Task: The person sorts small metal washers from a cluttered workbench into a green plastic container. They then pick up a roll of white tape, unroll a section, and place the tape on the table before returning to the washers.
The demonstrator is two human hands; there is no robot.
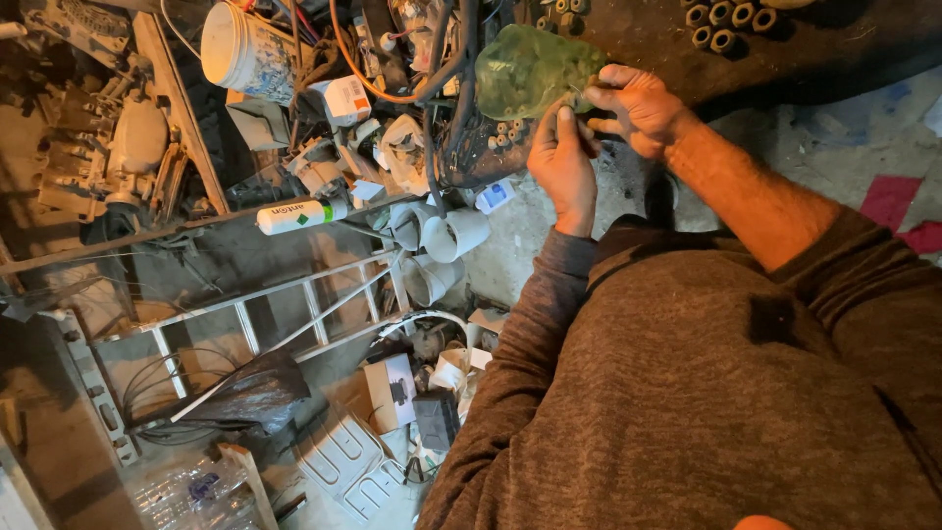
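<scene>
Cluttered workshop floor below: my left hand (563,162) and right hand (638,106) both pinch the green plastic bag (535,67), which could tear or spill.

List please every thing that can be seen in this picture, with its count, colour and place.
green plastic bag: one, translucent green, top centre, held by both hands
bucket: one, white, top left
sealant tube: one, white with a green mark, left of centre
pipe fittings: several, white, centre
ladder: one, pale metal, lying at lower left
cables: several, orange and black, top centre
small rings: several, dark, top right
cardboard box: one, brown, bottom centre
crumpled plastic bottles: a few, clear, bottom left
red patches: two, on the floor at right
sleeves: brown-grey knit, lower right
left hand: gripping the bag's lower edge
right hand: pinching the bag's right edge
</scene>
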